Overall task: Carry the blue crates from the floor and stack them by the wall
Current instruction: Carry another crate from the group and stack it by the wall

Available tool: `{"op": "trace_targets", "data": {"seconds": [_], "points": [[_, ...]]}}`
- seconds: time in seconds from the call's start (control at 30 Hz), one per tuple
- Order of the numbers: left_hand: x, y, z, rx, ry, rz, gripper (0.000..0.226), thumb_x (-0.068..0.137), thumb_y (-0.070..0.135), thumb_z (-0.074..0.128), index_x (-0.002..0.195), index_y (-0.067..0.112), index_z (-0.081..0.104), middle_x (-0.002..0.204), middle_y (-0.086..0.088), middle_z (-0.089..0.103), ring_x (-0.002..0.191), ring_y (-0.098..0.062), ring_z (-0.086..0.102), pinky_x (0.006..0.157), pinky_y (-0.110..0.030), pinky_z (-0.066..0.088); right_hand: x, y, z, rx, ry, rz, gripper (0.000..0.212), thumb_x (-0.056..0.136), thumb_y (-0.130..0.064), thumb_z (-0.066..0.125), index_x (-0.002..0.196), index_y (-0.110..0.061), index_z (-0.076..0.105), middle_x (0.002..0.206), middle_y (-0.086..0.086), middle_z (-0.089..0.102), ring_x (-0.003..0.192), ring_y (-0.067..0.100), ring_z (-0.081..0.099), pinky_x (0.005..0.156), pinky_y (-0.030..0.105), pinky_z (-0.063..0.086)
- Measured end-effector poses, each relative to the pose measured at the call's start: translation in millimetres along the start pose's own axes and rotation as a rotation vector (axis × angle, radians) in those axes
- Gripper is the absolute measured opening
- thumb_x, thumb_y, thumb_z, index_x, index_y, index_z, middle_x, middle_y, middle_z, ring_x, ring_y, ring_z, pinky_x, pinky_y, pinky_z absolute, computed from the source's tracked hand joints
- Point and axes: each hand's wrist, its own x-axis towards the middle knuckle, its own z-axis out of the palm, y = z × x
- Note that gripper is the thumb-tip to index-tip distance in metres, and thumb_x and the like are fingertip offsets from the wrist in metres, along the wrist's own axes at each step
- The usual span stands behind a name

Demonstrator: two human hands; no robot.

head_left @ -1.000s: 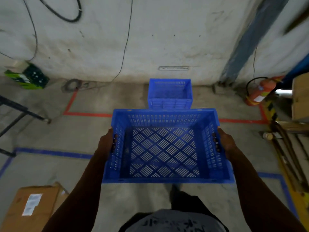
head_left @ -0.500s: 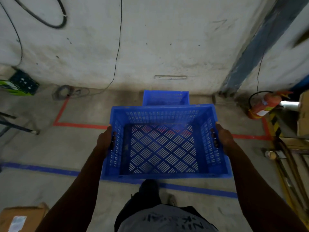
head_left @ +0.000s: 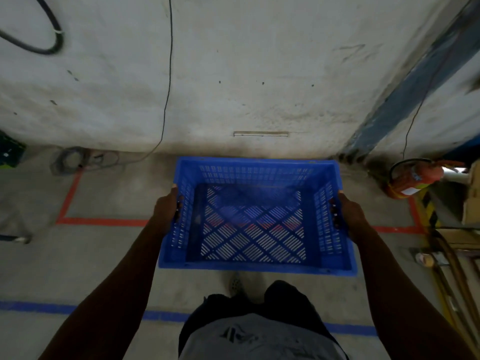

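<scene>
A: Grey plaster wall [head_left: 233, 74] and grey concrete floor [head_left: 104, 255] are the biggest things. How many crates do you count?

B: One only: a blue slotted plastic crate [head_left: 255, 216], carried level above the floor, close before the wall. If another crate stands under it, this one hides it; I cannot tell.

A: Why is it held so?

B: I think for balance. Two hands, one at each short side. The left hand [head_left: 166, 211] is closed around the left handle slot, and the right hand [head_left: 348, 214] is closed around the right one, so the open top stays up and ready for stacking.

A: Smaller things?

B: One red fire extinguisher [head_left: 413, 180] lies at the right by the wall. On the floor, one red tape line [head_left: 104, 221] and one blue tape line [head_left: 33, 306].
</scene>
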Motion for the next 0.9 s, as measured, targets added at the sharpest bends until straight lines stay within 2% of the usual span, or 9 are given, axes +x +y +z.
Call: {"op": "trace_targets", "data": {"seconds": [0.27, 0.47, 0.63, 0.8, 0.9], "points": [[85, 65, 49, 0.051, 0.003, -0.026, 0.052, 0.096, 0.060, 0.047, 0.082, 0.013, 0.062, 0.066, -0.005, 0.053, 0.050, -0.020, 0.044, 0.050, -0.031, 0.037, 96, -43, 18, -0.011, 0.019, 0.023, 0.053, 0.090, -0.064, 0.047, 0.090, -0.012, 0.061, 0.070, 0.007, 0.052, 0.052, 0.022, 0.047, 0.049, 0.030, 0.037], [135, 91, 94, 0.064, 0.015, -0.035, 0.050, 0.100, 0.055, 0.044, 0.080, 0.012, 0.059, 0.065, -0.007, 0.051, 0.049, -0.021, 0.043, 0.050, -0.030, 0.036, 188, -63, 23, -0.040, -0.043, 0.060, 0.053, 0.088, -0.066, 0.047, 0.086, -0.014, 0.059, 0.067, 0.009, 0.053, 0.051, 0.023, 0.050, 0.050, 0.033, 0.039], [187, 92, 128, 0.066, 0.033, -0.083, 0.052, 0.099, 0.060, 0.043, 0.078, 0.015, 0.059, 0.066, -0.007, 0.051, 0.051, -0.021, 0.046, 0.052, -0.030, 0.037, 251, -76, 45, -0.106, -0.032, 0.089, 0.040, 0.100, -0.048, 0.041, 0.084, -0.013, 0.054, 0.065, 0.008, 0.048, 0.041, 0.018, 0.046, 0.040, 0.025, 0.038], [256, 75, 155, 0.039, 0.033, -0.165, 0.055, 0.098, 0.063, 0.041, 0.078, 0.015, 0.059, 0.065, -0.008, 0.052, 0.044, -0.018, 0.049, 0.050, -0.029, 0.037, 314, -70, 74, -0.086, -0.023, 0.100, 0.044, 0.100, -0.052, 0.037, 0.092, -0.015, 0.057, 0.068, 0.007, 0.048, 0.046, 0.019, 0.044, 0.040, 0.023, 0.038], [307, 56, 170, 0.076, 0.046, -0.183, 0.055, 0.101, 0.060, 0.036, 0.075, 0.015, 0.056, 0.062, -0.006, 0.050, 0.035, -0.012, 0.048, 0.042, -0.024, 0.034, 349, -55, 92, -0.057, -0.023, 0.111, 0.043, 0.099, -0.055, 0.037, 0.088, -0.017, 0.056, 0.067, 0.005, 0.048, 0.043, 0.015, 0.044, 0.042, 0.024, 0.036]]}}
